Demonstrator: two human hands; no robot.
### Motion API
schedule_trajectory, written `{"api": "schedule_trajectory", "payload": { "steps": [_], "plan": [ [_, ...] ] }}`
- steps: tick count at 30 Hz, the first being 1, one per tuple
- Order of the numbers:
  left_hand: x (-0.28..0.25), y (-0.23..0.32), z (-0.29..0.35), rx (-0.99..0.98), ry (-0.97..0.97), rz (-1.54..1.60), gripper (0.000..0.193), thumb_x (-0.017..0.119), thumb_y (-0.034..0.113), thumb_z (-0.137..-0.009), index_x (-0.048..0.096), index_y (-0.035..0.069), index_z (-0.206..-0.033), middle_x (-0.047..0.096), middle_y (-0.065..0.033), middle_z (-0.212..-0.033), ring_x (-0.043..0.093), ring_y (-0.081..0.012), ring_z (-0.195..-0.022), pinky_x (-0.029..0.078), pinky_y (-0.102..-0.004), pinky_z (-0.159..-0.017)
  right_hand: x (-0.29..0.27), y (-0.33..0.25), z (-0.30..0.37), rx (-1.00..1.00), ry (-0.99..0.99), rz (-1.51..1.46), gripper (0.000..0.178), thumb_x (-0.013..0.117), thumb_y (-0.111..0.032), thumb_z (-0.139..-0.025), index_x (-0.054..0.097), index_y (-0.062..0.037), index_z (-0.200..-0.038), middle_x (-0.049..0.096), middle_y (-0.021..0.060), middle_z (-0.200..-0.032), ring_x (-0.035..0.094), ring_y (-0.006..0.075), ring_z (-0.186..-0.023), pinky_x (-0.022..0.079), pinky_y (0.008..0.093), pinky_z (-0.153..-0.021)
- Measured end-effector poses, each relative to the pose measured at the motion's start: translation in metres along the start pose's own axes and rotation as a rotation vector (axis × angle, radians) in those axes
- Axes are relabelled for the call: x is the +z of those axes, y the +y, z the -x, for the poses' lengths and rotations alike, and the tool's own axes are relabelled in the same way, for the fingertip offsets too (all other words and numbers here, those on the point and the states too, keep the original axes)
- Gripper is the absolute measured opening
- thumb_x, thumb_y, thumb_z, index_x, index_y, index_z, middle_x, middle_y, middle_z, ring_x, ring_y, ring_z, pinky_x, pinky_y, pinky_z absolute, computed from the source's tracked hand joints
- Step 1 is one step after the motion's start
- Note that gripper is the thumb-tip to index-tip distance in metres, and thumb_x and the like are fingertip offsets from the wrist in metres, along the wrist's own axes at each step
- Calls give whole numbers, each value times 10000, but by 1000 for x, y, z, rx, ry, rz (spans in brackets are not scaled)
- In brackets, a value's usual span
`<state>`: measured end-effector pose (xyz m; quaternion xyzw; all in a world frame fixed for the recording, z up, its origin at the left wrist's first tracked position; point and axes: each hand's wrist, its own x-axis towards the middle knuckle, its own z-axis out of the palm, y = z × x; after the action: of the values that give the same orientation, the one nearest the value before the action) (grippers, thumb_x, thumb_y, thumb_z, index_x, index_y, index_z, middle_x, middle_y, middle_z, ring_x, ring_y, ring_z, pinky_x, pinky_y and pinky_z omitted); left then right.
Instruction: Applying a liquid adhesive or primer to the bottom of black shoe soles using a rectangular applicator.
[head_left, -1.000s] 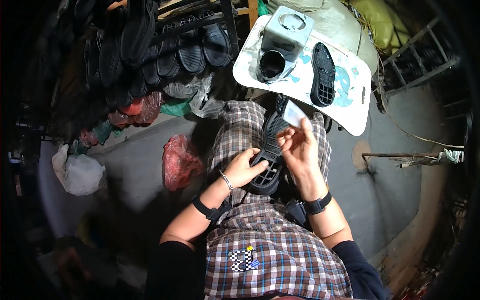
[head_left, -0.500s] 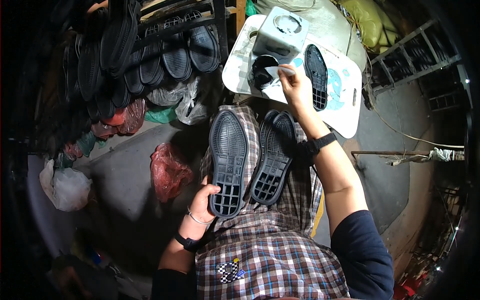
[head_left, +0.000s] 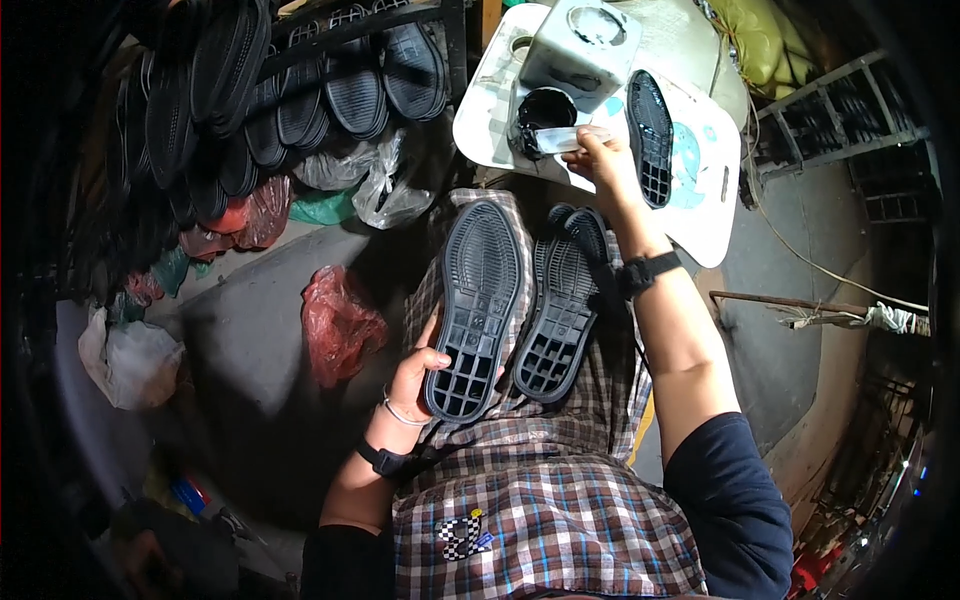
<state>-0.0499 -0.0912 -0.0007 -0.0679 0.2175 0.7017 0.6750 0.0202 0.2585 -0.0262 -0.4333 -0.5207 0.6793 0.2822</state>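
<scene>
My left hand (head_left: 412, 382) grips the heel end of a black shoe sole (head_left: 478, 270), thumb on its edge, over my lap. To its right another black sole (head_left: 560, 300) rests on my thigh, with a further sole partly hidden beneath it. My right hand (head_left: 605, 160) pinches a flat, whitish translucent strip (head_left: 556, 141) at the near rim of a black-coated cup (head_left: 546, 108). The strip's far end meets the cup's dark rim; whether it is a brush or a scraper I cannot tell. A glossy black sole (head_left: 650, 140) lies right of that hand on the white tabletop (head_left: 715, 225).
A pale square container (head_left: 585, 50) with black smears stands behind the cup. Several black soles (head_left: 355, 95) fill a rack at the left, above plastic bags (head_left: 385, 185). A red bag (head_left: 342, 325) lies on the floor. A metal rod (head_left: 780, 305) juts in at right.
My right hand has tilted the whitish strip flatter and shifted it slightly right and down at the cup. The sole in my left hand has moved a little up and right.
</scene>
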Motion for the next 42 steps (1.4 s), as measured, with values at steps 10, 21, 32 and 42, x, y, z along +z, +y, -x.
{"api": "schedule_trajectory", "payload": {
  "steps": [10,21,32,42],
  "plan": [
    [5,0,9,-10,-47,-74,937,531,118,-687,133,177,-1533,370,-202,-1461,488,-381,-1258,494,-560,-946,31,8,135,155,-379,-51,227,599,-205,-949,558,-45,-1105,655,74,-882,634,122,-622,517,229,-547],
    [3,-2,17,-40,-34,-216,1043,586,131,-654,49,157,-1548,307,-179,-1509,438,-329,-1314,443,-504,-1022,38,25,133,146,-392,-53,210,607,-205,-951,561,-36,-1068,654,61,-827,637,116,-647,519,229,-579],
    [-1,-7,15,-17,-2,-198,1039,587,172,-621,95,133,-1535,386,-193,-1444,520,-337,-1221,482,-484,-982,31,11,127,236,-686,76,248,613,-254,-951,575,-50,-1086,664,57,-854,646,117,-674,524,224,-599],
    [-18,-13,11,-7,-107,28,672,466,425,-947,159,271,-1525,335,-196,-1483,468,-416,-1264,492,-611,-912,27,-1,146,209,-716,62,138,573,-155,-968,583,-49,-1055,665,60,-815,617,96,-614,475,201,-534]
  ]
}}
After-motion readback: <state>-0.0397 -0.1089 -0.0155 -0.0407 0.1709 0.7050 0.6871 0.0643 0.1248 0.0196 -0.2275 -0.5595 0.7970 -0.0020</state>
